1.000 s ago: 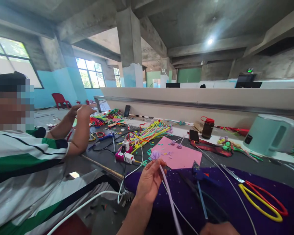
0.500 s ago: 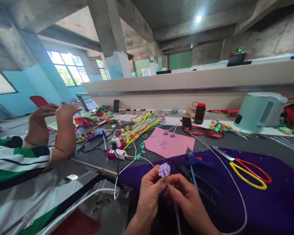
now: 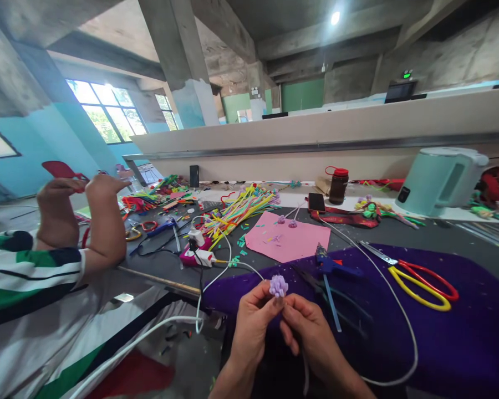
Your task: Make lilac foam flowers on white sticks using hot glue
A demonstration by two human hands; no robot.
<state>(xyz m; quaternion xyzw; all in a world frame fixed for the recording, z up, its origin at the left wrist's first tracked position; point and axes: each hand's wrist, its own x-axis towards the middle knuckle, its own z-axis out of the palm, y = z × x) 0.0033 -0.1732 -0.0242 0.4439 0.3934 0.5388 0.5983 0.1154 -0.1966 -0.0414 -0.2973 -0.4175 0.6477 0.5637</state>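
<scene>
My left hand [image 3: 253, 326] pinches the stem just under a small lilac flower head [image 3: 279, 286], held upright above the near edge of a purple cloth [image 3: 441, 343]. Beside it, my right hand [image 3: 311, 336] grips the pale stem [image 3: 305, 371] a little lower, its fingers touching those of the left hand. The stem runs down between both wrists and out of view.
On the cloth lie a blue glue gun [image 3: 329, 267] and red-and-yellow scissors [image 3: 419, 280]. Behind are a pink sheet [image 3: 289, 241], a heap of coloured sticks [image 3: 239, 209], a power strip [image 3: 195, 256], a phone [image 3: 316, 203], a jar [image 3: 338, 185] and a mint kettle [image 3: 438, 180]. A co-worker's raised arms [image 3: 103, 221] are at the left.
My right hand came up from the bottom edge and took the stem beside my left hand. The flower sank lower and nearer to me. The camera swung a little left.
</scene>
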